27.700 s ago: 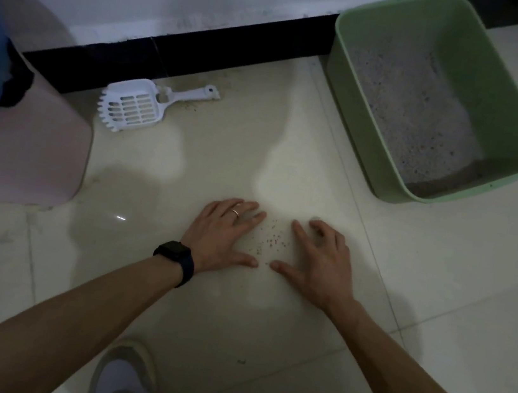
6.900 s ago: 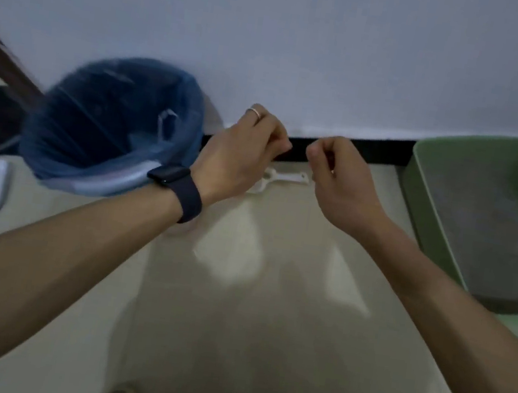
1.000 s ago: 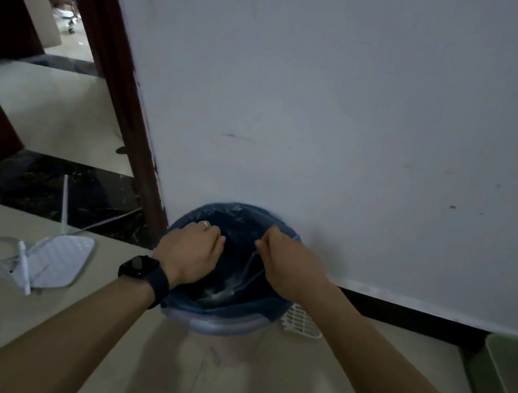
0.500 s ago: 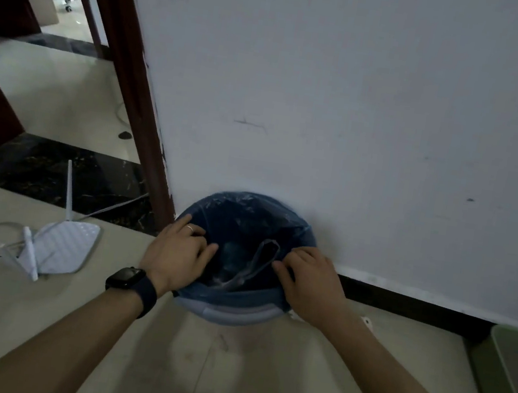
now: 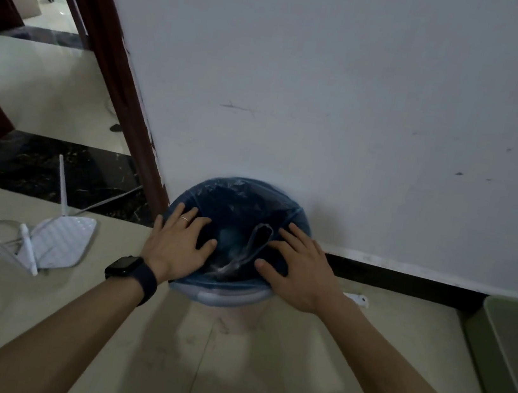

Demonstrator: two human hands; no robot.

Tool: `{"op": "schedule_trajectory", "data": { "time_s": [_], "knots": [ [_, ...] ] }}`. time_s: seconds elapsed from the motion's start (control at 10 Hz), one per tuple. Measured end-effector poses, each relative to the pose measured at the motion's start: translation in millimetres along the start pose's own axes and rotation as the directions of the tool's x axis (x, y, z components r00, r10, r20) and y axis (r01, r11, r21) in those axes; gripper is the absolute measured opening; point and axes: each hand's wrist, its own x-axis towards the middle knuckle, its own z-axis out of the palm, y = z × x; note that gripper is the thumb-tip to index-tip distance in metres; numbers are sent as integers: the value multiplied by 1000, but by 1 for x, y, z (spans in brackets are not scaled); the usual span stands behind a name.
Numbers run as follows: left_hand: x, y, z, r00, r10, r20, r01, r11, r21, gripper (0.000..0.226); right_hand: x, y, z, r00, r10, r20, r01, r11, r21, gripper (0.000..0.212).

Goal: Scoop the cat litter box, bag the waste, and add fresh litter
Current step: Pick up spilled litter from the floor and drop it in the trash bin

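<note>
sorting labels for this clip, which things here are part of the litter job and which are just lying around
Part of the job: blue bin bag, left hand and right hand resting on its rim, green litter box, white scoop handle by the skirting.

Just lying about: white router, cable running over the dark floor strip.

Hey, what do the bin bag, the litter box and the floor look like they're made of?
Bag: thin blue plastic film, semi-clear and glossy; it wrinkles and catches glints.
Litter box: likely moulded plastic, matte green, with a smooth rounded rim.
Floor: probably glazed ceramic tile, cream and polished; it shows grout lines and soft reflections.
</note>
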Motion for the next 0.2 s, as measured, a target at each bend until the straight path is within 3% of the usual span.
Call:
{"op": "schedule_trajectory", "data": {
  "time_s": [0.1, 0.2],
  "knots": [
    [2, 16, -5, 1000, 24, 2, -24, 998, -56, 57, -11, -1, -11, 1000, -6, 3, 6, 996, 85, 71],
    [2, 48, -8, 986, 145, -80, -152, 983, -100, 57, -33, 8, -28, 999, 15, -41, -9, 989, 147, 65]
  ]
}}
